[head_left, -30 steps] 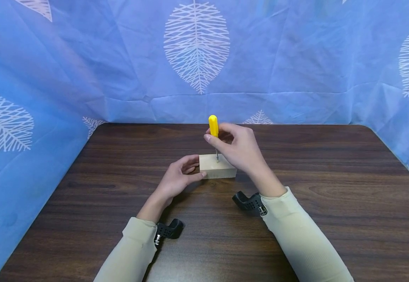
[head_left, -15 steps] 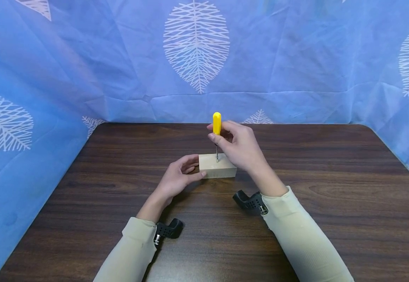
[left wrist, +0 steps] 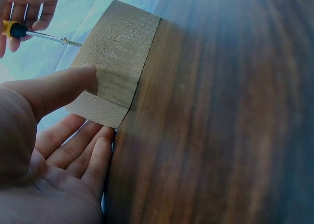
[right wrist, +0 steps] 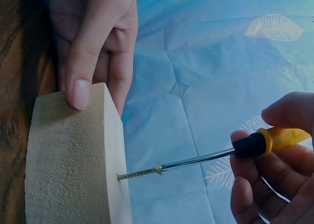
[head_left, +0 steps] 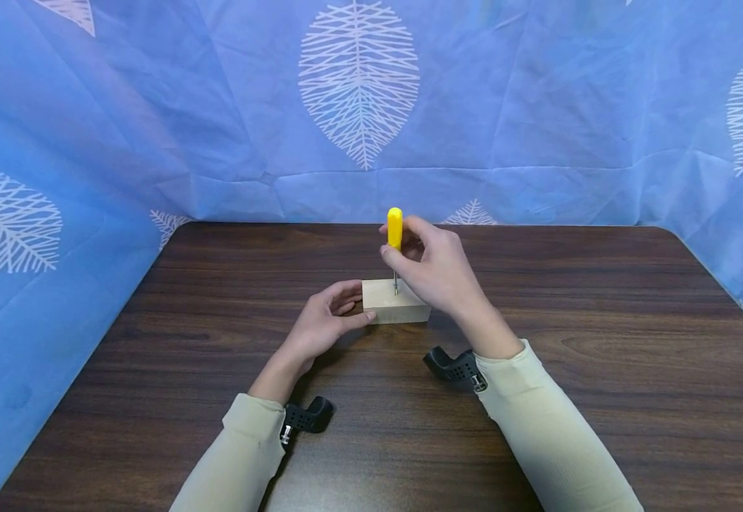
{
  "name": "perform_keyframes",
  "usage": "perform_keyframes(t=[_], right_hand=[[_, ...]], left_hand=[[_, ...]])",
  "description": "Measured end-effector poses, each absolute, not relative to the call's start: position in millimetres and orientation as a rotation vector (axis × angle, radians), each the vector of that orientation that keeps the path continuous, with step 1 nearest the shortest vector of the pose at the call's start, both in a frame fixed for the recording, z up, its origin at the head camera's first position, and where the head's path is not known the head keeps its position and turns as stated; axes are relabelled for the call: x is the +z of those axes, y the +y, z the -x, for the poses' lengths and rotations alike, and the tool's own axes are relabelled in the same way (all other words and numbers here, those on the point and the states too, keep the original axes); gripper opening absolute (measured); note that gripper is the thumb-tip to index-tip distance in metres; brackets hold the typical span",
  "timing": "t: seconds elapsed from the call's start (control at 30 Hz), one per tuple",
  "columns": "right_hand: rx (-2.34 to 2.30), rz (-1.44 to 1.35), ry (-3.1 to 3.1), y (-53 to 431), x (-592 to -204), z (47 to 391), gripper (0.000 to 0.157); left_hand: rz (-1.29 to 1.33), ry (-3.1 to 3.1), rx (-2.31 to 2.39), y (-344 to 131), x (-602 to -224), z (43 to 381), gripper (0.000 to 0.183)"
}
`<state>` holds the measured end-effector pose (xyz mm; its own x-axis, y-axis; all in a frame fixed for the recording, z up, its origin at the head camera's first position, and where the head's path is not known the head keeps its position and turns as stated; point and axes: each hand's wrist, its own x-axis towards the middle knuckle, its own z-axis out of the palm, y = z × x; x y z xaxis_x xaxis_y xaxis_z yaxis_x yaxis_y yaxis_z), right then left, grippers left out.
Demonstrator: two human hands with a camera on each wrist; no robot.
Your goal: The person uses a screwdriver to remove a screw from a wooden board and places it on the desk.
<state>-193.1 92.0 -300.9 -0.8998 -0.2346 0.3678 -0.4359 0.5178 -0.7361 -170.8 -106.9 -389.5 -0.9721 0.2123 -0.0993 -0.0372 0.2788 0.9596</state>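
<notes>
A pale wooden block (head_left: pixel 387 313) lies flat on the table, its left end gripped between the thumb and fingers of my left hand (head_left: pixel 323 323). From the block's top face stands a brass-coloured screw (right wrist: pixel 140 174), much of its thread showing above the wood. My right hand (head_left: pixel 441 267) pinches a screwdriver with a yellow handle (head_left: pixel 394 227) and a black collar (right wrist: pixel 249 144). In the right wrist view the steel shaft (right wrist: pixel 198 159) meets the screw head, nearly in line with it. The block's right end is partly behind my right hand in the head view.
The dark wood-grain table (head_left: pixel 589 299) spreads out around the block. A blue cloth with white leaf prints (head_left: pixel 505 107) hangs behind and at the sides. Black wrist mounts (head_left: pixel 310 415) jut inward from both sleeves (head_left: pixel 557 419).
The screwdriver handle has swung from leaning left to nearly upright, and my right hand has shifted slightly right with it. My left hand and the block stay put.
</notes>
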Motion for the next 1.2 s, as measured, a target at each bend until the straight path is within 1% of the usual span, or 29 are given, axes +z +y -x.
perform_keyframes(t=[0.17,0.4,0.63,0.77,0.87,1.03,1.2], right_hand=[[1.324,-0.537,-2.523,91.8,-300.2,193.1,0.018],[1.264,-0.57,-2.487,91.5,-300.5,192.7,0.02],[1.27,-0.622,-2.573,91.0,-295.6,191.1,0.015],[1.32,-0.607,-2.606,91.0,-295.6,190.2,0.011],[1.327,-0.591,-2.582,90.9,-298.4,190.7,0.013],[1.283,-0.613,-2.518,90.6,-303.2,193.0,0.021],[1.223,-0.622,-2.434,91.8,-305.2,193.8,0.02]], left_hand=[[-0.161,2.334,1.761,-107.0,-390.1,172.0,0.056],[-0.167,2.34,1.76,-105.9,-387.5,171.5,0.056],[-0.178,2.328,1.772,-105.9,-385.3,170.3,0.058],[-0.178,2.344,1.767,-106.2,-387.3,170.6,0.058],[-0.174,2.359,1.761,-106.3,-389.5,170.9,0.057],[-0.171,2.369,1.755,-105.7,-391.8,171.8,0.055],[-0.169,2.362,1.754,-105.3,-392.8,172.2,0.056]])
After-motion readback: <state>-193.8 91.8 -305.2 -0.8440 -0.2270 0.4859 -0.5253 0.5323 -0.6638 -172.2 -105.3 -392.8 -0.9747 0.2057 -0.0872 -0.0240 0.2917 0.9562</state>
